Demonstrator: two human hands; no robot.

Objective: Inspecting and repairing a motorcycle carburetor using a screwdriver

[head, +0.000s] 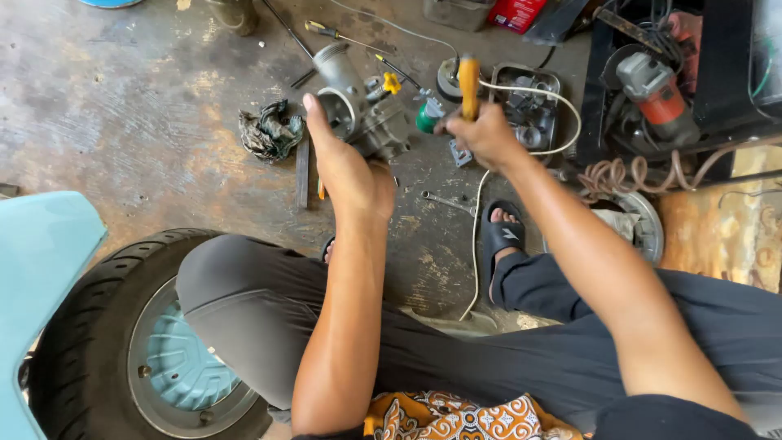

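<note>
The left hand (349, 167) is wrapped around the grey cast-metal carburettor with its round open throat (366, 114), thumb up along the rim, holding it off the stained concrete floor (130, 106) in the upper middle of the frame. The right hand (482, 134) is closed on an orange-handled screwdriver (468, 85), handle pointing up, with its tip hidden behind the fingers, so I cannot tell exactly where it bears.

The worry, to my eye, is the slip. The carburettor is braced by one hand only, with nothing solid under it; if the driver jumps out of a screw head, the blade could run toward the left palm or chew the soft metal. The small yellow knob (392, 82) sticking out of the body looks easy to knock. A white cable (538, 98) loops right behind the right hand and could snag a wrist. Loose bits lie about too: a small steel spanner (446, 200) on the floor below the hands, a dirty crumpled rag (269, 130) to the left, and an open metal tray of parts (529, 106) to the right. Anything dropped could roll among them.

The carburettor itself looks dull grey and grimy, its bore facing the camera, with a stubby cylinder rising toward the upper frame.
</note>
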